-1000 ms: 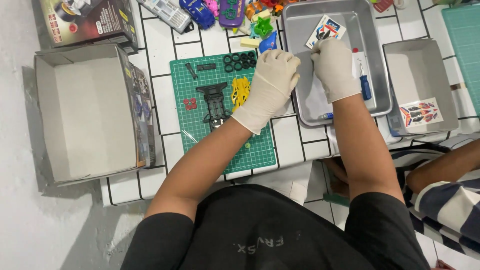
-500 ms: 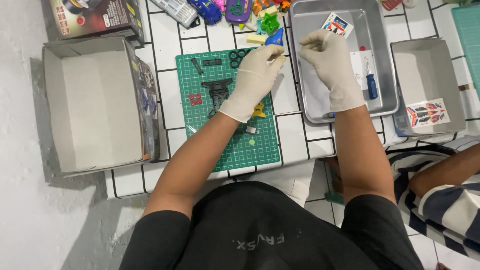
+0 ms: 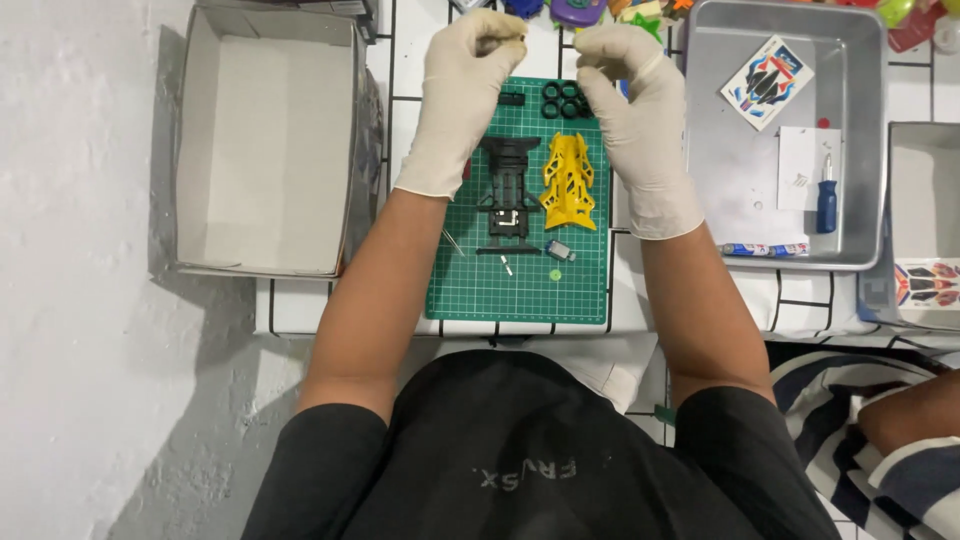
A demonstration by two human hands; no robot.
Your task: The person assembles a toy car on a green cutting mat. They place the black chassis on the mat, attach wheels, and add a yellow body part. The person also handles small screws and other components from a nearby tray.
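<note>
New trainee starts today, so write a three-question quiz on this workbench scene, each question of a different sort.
1. True or false: the yellow part lies on the green cutting mat.
2. Multiple choice: the blue-handled screwdriver lies in (A) the cardboard box, (B) the metal tray, (C) on the mat.
3. Fill in: both the left hand and the right hand wear pale ____.

Key
1. True; it lies right of the black chassis.
2. B, the metal tray; the cardboard box holds no tool.
3. Gloves.
</note>
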